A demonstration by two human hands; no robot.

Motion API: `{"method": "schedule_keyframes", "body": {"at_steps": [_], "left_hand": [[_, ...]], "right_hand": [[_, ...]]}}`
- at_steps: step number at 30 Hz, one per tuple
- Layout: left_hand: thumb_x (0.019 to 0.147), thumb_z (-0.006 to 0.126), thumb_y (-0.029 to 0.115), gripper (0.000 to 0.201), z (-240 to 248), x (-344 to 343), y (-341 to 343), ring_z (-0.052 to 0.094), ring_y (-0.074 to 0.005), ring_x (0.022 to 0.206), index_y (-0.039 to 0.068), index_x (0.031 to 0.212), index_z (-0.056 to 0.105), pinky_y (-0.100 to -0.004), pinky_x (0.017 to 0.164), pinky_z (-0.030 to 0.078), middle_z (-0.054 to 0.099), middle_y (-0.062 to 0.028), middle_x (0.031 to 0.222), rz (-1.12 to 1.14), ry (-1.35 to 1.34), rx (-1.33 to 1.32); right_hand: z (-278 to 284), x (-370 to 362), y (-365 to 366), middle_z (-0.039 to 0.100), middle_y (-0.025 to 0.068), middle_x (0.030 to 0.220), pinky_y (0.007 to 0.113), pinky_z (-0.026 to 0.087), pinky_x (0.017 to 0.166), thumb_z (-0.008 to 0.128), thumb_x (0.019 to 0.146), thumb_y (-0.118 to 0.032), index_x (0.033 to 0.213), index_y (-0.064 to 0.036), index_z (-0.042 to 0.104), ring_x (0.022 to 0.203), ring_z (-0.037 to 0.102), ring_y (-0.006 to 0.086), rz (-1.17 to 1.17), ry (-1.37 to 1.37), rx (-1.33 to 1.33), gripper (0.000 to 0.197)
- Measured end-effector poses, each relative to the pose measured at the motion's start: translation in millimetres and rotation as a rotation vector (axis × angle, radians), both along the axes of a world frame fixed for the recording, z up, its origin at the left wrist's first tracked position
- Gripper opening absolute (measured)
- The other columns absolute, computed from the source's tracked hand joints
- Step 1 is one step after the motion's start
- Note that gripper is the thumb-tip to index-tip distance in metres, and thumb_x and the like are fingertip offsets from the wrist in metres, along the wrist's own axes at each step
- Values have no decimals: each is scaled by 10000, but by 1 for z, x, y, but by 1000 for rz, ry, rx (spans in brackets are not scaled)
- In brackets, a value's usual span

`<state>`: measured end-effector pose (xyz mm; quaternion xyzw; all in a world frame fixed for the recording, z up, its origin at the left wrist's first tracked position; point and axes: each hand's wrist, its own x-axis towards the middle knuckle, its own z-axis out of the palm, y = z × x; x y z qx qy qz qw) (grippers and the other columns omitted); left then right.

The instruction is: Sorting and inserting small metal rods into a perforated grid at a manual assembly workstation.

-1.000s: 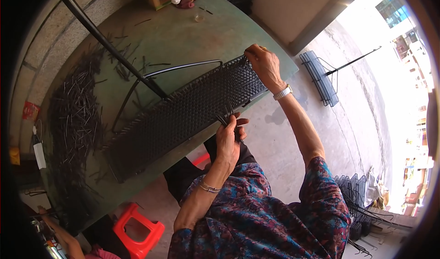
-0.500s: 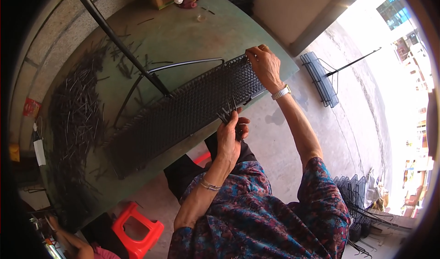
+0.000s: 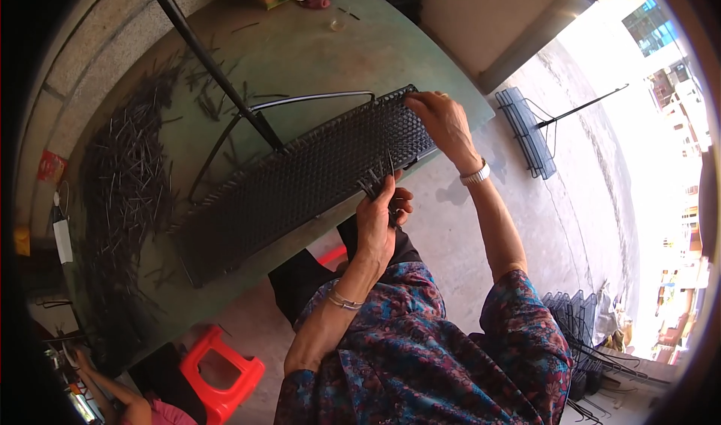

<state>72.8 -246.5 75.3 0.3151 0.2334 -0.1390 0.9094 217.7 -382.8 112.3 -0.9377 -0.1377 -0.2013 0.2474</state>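
Observation:
On the table lies a long black mesh rack, slanting from lower left to upper right, with a pole handle and bent wire braces rising from its far side. A row of short dark ends sticks up along its far edge. My left hand is closed round a bundle of thin dark strips in front of the rack's near edge; their tips fan out over the mesh. At the rack's right end my right hand has its fingers bent together against the mesh; what they pinch, if anything, is hidden.
Loose dark strips lie heaped on the left of the green table. A small clear cup stands at the back. A similar rack rests on the floor at right. Lower left, a red stool stands near another person's arm.
My right hand has slid a little nearer along the rack's right end, uncovering its far corner. My left hand keeps its hold on the strips beside the near edge.

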Motion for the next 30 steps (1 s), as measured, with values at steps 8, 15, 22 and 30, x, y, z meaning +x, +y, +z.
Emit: {"method": "schedule_keyframes", "body": {"at_steps": [8,15,22,30], "left_hand": [[941,603,280,255,4,1,0,548,-87,610,66,1074,640,-202,462,316,658,-54,804,-71,-37,69],[950,583,235,251,8,3,1,619,-105,752,67,1131,626,-206,469,332,692,-84,975,-121,-33,123],[964,555,339,329,11,7,1,640,-128,840,122,1210,577,-233,588,450,694,-105,1037,-114,56,90],[992,498,311,291,-22,6,-2,653,-168,839,97,1178,564,-309,673,502,684,-131,1018,-94,40,22]], "right_hand": [[14,-43,0,633,34,779,249,503,607,617,902,-151,984,22,635,675,607,95,488,890,466,192],[18,-46,-6,628,48,784,256,520,618,615,902,-148,937,24,622,683,616,118,420,975,575,176],[27,-34,-24,673,102,804,269,545,630,587,911,-115,935,59,581,700,675,157,235,645,709,176],[3,13,-28,669,120,765,295,527,624,541,881,-29,860,12,542,710,706,201,46,81,584,46]]}}
